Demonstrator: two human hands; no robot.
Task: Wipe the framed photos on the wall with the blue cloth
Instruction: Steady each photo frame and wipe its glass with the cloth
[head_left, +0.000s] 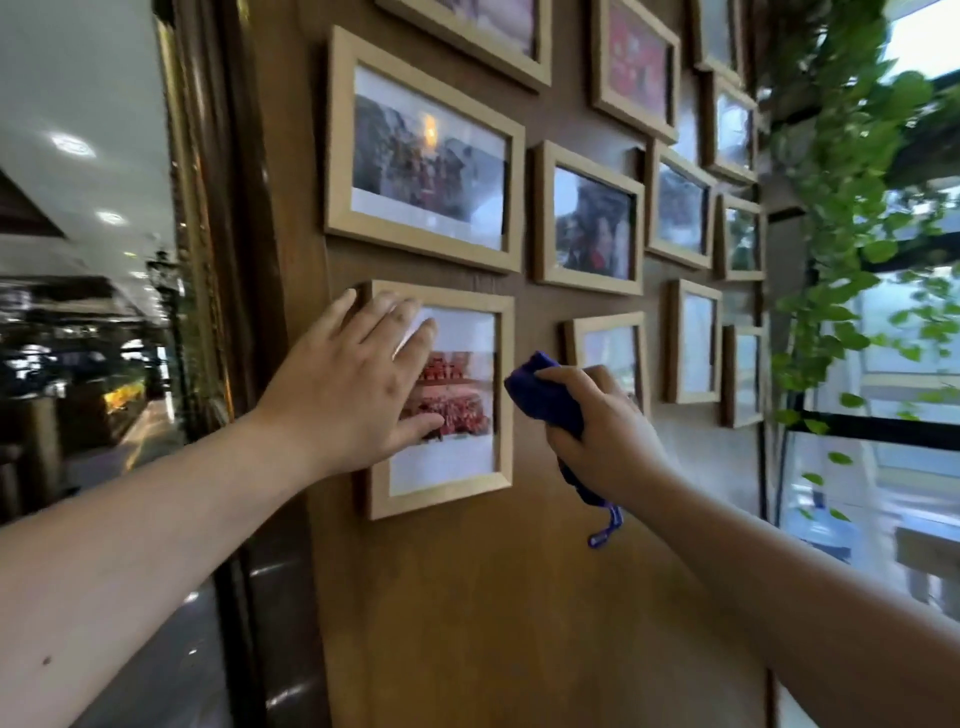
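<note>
Several light wooden framed photos hang on a brown wooden wall (467, 597). My left hand (353, 384) lies flat, fingers spread, on the left side of the lowest left frame (470, 467), which holds a photo with red figures. My right hand (597, 421) is closed around a bunched blue cloth (545, 389), just right of that frame and in front of a smaller frame (605, 338). The cloth's top points at the frame's right edge; whether it touches the wall is unclear. A blue loop (608, 527) dangles below my right hand.
Above hang a large landscape frame (423, 150) and a middle frame (589, 221), with more frames to the right. Green trailing vines (841, 208) hang beside a window at the right. A dark gilded pillar (208, 260) and a dim interior lie at the left.
</note>
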